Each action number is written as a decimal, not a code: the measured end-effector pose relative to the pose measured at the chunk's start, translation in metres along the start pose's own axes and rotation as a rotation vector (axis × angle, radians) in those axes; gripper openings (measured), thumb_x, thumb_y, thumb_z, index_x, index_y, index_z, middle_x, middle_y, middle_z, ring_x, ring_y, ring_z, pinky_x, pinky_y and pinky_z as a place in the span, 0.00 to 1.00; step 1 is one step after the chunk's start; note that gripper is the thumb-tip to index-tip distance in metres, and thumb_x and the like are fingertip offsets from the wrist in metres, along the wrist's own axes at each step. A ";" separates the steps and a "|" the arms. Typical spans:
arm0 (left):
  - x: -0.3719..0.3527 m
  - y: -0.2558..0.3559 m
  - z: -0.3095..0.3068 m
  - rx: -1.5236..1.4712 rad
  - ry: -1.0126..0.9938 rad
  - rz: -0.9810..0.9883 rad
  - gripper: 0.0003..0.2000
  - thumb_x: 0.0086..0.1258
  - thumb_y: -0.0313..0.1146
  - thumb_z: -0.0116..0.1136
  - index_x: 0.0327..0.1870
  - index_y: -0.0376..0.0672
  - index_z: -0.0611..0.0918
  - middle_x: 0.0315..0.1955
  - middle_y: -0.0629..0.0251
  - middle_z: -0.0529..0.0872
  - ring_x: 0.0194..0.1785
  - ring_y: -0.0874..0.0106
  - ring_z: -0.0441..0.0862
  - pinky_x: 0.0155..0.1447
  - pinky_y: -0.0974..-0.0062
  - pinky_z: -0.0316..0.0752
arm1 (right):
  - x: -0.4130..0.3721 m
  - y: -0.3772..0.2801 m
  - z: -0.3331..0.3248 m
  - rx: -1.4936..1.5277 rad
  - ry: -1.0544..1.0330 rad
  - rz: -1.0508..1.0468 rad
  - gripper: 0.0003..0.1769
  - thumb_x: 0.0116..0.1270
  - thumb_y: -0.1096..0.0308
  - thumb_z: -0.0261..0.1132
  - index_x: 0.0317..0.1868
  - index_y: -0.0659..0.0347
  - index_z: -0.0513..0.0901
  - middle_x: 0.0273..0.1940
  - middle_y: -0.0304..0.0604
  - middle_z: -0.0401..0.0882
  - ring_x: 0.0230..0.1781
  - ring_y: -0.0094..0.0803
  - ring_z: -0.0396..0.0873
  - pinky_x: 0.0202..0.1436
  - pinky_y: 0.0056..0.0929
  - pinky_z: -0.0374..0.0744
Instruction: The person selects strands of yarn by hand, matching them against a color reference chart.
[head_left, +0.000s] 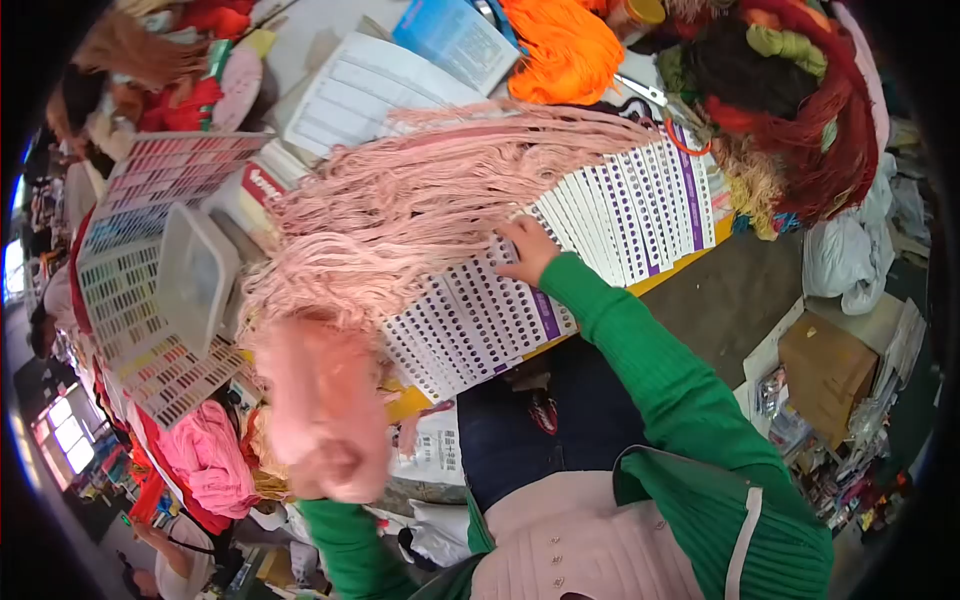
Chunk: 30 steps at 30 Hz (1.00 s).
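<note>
A row of overlapping white cards with lines of punched holes (610, 210) lies along the table's near edge. Pale pink embroidery thread (400, 190) spreads in long strands from the cards' far ends. My right hand (530, 250) rests at the middle of the row, fingers apart, touching the cards and the thread ends. Smeared by motion, my left hand (345, 470) is at the row's left end, closed around a bundle of pink thread (315, 385); its separate fingers cannot be made out.
Scissors with orange handles (685, 140) lie beyond the cards, near an orange thread hank (565, 50). A printed sheet (365, 95) and blue booklet (455, 40) lie behind. Left are a clear plastic tray (195, 280) and colour charts (130, 300). Dark red thread (800, 150) heaps at right.
</note>
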<state>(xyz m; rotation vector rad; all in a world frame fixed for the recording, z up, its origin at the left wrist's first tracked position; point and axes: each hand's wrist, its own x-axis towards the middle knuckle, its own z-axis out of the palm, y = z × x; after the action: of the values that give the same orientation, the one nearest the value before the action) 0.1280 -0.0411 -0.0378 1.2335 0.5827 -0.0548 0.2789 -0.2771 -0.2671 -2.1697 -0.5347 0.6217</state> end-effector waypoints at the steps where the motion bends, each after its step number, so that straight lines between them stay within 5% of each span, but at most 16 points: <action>1: -0.015 -0.020 -0.004 -0.118 -0.034 -0.038 0.21 0.56 0.40 0.46 0.47 0.35 0.68 0.42 0.56 0.72 0.48 0.66 0.69 0.53 0.67 0.64 | -0.009 -0.009 -0.005 -0.008 -0.005 0.043 0.28 0.40 0.65 0.67 0.44 0.61 0.68 0.43 0.51 0.61 0.46 0.42 0.64 0.50 0.28 0.65; 3: -0.039 -0.044 0.000 -0.359 -0.109 -0.125 0.23 0.53 0.43 0.48 0.45 0.35 0.69 0.43 0.56 0.71 0.49 0.64 0.68 0.52 0.65 0.64 | -0.033 -0.028 -0.014 0.080 -0.022 0.034 0.26 0.41 0.66 0.66 0.43 0.61 0.69 0.44 0.50 0.61 0.48 0.41 0.63 0.51 0.28 0.64; 4: -0.039 -0.044 0.013 -0.358 -0.091 -0.146 0.27 0.53 0.47 0.47 0.47 0.32 0.67 0.42 0.55 0.71 0.47 0.64 0.69 0.51 0.68 0.64 | -0.047 -0.040 -0.015 0.074 0.090 -0.063 0.18 0.42 0.69 0.65 0.37 0.61 0.72 0.41 0.47 0.63 0.44 0.38 0.65 0.45 0.28 0.69; 6: -0.034 -0.035 0.033 -0.477 -0.123 -0.196 0.32 0.55 0.50 0.46 0.53 0.31 0.60 0.43 0.55 0.71 0.43 0.65 0.70 0.49 0.75 0.64 | -0.072 -0.086 -0.029 0.272 0.034 0.073 0.12 0.42 0.71 0.64 0.29 0.62 0.74 0.36 0.42 0.65 0.37 0.28 0.68 0.35 0.22 0.70; 7: -0.035 -0.031 0.041 -0.520 -0.117 -0.183 0.33 0.55 0.51 0.46 0.55 0.31 0.58 0.45 0.55 0.70 0.41 0.67 0.70 0.47 0.77 0.64 | -0.083 -0.108 -0.032 0.339 0.047 0.042 0.06 0.47 0.74 0.62 0.25 0.64 0.73 0.28 0.37 0.68 0.26 0.20 0.68 0.27 0.16 0.69; 13: -0.052 -0.021 0.037 -0.546 -0.351 -0.085 0.33 0.58 0.50 0.42 0.57 0.32 0.54 0.50 0.57 0.66 0.41 0.72 0.69 0.44 0.77 0.64 | -0.122 -0.250 -0.039 0.960 -0.233 0.174 0.05 0.55 0.74 0.55 0.29 0.68 0.75 0.23 0.40 0.76 0.19 0.17 0.71 0.20 0.12 0.67; 18: -0.072 -0.006 0.015 -0.792 -0.398 -0.114 0.32 0.60 0.50 0.38 0.57 0.32 0.56 0.51 0.55 0.65 0.50 0.69 0.66 0.52 0.72 0.61 | -0.132 -0.268 -0.037 0.964 -0.246 0.155 0.06 0.55 0.74 0.56 0.30 0.68 0.76 0.20 0.39 0.75 0.17 0.17 0.70 0.18 0.12 0.66; 26: -0.081 -0.009 -0.004 -0.850 -0.708 -0.080 0.33 0.60 0.54 0.34 0.57 0.32 0.56 0.52 0.54 0.64 0.46 0.64 0.67 0.51 0.67 0.61 | -0.148 -0.304 -0.021 0.934 -0.164 0.121 0.05 0.53 0.75 0.56 0.29 0.68 0.77 0.16 0.37 0.73 0.13 0.16 0.66 0.15 0.12 0.64; 28: -0.091 0.001 -0.007 -0.891 -0.477 -0.136 0.33 0.59 0.54 0.34 0.57 0.32 0.57 0.50 0.55 0.66 0.46 0.65 0.67 0.49 0.68 0.61 | -0.149 -0.304 -0.021 0.953 -0.174 0.124 0.05 0.53 0.75 0.56 0.28 0.68 0.77 0.16 0.37 0.72 0.12 0.15 0.65 0.15 0.13 0.64; 30: -0.091 -0.009 -0.009 -0.860 -0.472 -0.080 0.33 0.59 0.54 0.34 0.56 0.32 0.57 0.49 0.56 0.67 0.46 0.65 0.66 0.49 0.68 0.61 | -0.151 -0.309 -0.019 0.978 -0.184 0.133 0.05 0.53 0.75 0.56 0.28 0.68 0.77 0.15 0.37 0.72 0.12 0.15 0.65 0.15 0.13 0.63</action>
<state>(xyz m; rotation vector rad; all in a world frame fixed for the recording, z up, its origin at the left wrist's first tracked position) 0.0440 -0.0603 -0.0069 0.3340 0.1886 -0.1409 0.1198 -0.1897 0.0258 -1.2301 -0.1123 0.9189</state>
